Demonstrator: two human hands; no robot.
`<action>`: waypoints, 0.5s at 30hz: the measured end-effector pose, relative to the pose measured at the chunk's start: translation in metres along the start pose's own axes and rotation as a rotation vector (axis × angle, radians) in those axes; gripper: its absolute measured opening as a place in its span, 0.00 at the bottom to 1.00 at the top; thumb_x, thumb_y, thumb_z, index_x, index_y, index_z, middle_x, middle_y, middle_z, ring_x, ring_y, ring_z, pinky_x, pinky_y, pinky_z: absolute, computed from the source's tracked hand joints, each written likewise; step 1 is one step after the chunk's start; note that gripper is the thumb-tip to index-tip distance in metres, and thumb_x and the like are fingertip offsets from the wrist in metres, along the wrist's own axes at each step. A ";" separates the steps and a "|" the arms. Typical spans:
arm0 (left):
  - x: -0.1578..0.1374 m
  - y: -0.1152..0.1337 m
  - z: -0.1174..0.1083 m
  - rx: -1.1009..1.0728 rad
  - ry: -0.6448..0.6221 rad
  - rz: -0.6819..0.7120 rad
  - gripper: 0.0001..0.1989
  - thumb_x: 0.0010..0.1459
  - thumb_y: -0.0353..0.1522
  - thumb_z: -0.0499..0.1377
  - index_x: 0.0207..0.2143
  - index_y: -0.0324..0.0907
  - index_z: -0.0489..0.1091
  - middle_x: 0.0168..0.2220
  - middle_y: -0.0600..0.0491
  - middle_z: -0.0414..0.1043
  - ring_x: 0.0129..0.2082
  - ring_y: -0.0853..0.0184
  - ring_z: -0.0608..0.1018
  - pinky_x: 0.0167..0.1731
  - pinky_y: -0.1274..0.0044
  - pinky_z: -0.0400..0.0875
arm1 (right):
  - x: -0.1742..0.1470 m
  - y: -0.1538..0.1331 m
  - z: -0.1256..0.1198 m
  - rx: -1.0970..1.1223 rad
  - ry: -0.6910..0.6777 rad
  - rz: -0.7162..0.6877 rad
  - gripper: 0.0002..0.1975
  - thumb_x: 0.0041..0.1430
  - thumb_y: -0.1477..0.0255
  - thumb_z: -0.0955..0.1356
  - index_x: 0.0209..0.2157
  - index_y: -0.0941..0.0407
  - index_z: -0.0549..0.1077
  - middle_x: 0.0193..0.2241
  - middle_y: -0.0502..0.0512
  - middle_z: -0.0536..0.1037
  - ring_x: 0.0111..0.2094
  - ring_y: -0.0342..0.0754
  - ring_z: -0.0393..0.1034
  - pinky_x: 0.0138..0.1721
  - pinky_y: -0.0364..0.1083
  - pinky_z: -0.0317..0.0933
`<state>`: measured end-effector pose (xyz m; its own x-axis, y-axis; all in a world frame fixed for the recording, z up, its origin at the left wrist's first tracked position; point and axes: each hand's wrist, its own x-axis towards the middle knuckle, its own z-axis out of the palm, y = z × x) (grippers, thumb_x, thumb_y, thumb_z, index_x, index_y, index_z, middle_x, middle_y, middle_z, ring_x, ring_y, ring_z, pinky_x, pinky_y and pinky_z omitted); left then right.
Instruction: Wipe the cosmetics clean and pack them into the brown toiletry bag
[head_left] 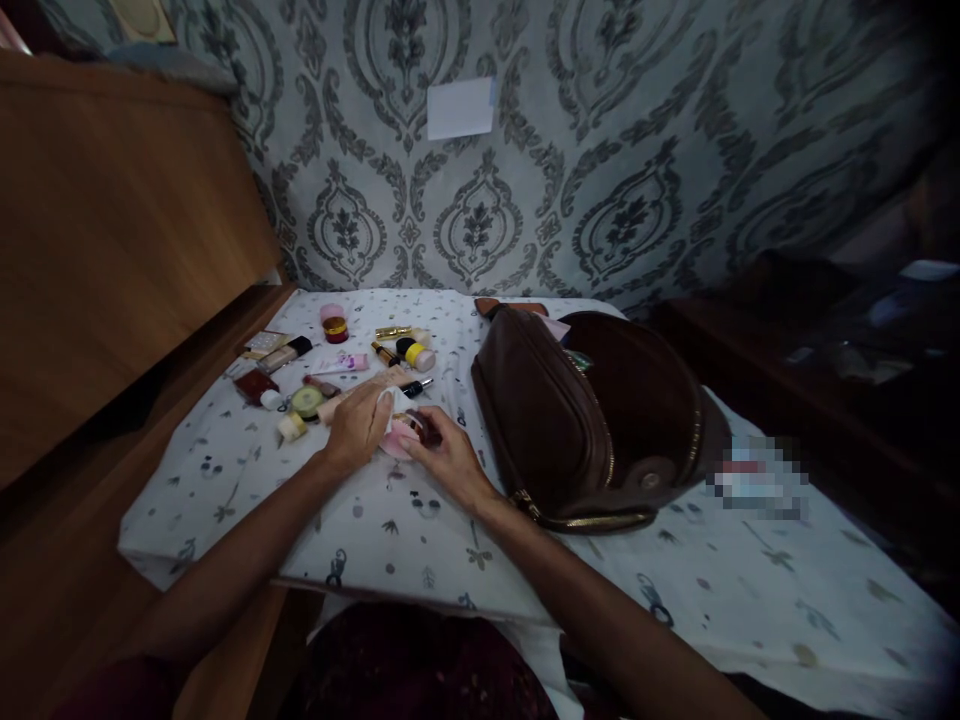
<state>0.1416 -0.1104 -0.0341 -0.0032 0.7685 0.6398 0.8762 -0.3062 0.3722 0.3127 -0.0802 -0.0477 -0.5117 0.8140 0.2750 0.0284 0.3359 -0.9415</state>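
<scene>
My left hand (355, 428) is closed on a white tissue (399, 400), its fingers pressed against a small round pink item. My right hand (451, 452) grips this pink round container (397, 440) between thumb and fingers. Something brownish shows inside it, too small to make out. Beyond the left hand lie cosmetics: a round tin with a greenish lid (306, 403), a pink and white tube (341, 364), a yellow-banded bottle (415, 353) and a black-capped pen-like item (415, 388). Right of the hands stands a brown leather bag (536, 410), unzipped and gaping.
A white patterned cloth (390, 540) covers the table. Farther left are a red-and-gold jar (335, 328), a dark red bottle (253, 385) and a black-capped foundation bottle (285, 354). A wooden panel (127, 230) rises at left; a blurred packet (757, 475) lies right.
</scene>
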 end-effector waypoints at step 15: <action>-0.004 -0.006 0.006 0.149 -0.052 0.013 0.22 0.71 0.38 0.40 0.34 0.40 0.70 0.33 0.46 0.76 0.35 0.61 0.77 0.38 0.69 0.70 | 0.007 0.013 -0.013 -0.087 0.056 -0.011 0.23 0.55 0.59 0.68 0.49 0.56 0.70 0.31 0.50 0.73 0.32 0.48 0.67 0.34 0.46 0.59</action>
<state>0.1397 -0.1081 -0.0427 0.0303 0.7942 0.6069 0.9376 -0.2329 0.2580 0.3209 -0.0638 -0.0555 -0.4641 0.8343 0.2978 0.0992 0.3830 -0.9184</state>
